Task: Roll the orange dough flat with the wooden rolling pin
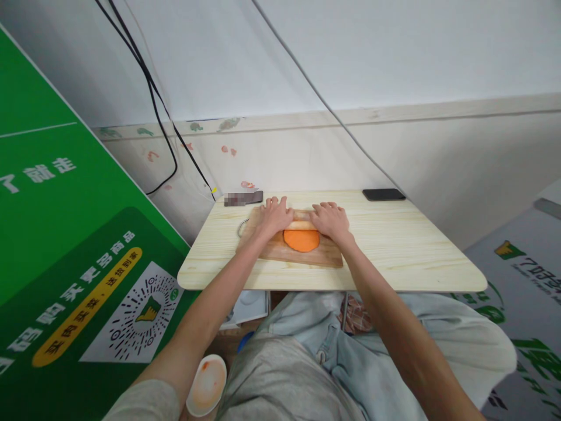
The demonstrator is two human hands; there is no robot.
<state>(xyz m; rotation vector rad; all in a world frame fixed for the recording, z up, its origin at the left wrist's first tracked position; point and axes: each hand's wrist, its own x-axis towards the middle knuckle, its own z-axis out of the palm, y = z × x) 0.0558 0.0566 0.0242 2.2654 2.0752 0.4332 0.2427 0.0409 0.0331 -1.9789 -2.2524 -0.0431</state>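
Note:
A wooden rolling pin point(301, 225) lies crosswise over a wooden cutting board point(302, 259). My left hand point(275, 216) is on the pin's left end and my right hand point(331, 220) on its right end, both with fingers curved over it toward the wall. The hands cover the ends of the pin. Just on the near side of the pin, a flat, roundish orange sheet of dough point(301, 240) lies on the board, its far edge meeting the pin. A metal ring handle point(241, 227) sticks out at the board's left side.
The pale wood-grain table point(407, 245) stands against the wall. At its back edge lie a dark phone point(384, 195) on the right and a partly blurred dark phone-like object point(253, 197) on the left. Below left is a stained white bowl point(207, 386). Black cables point(164, 111) hang left.

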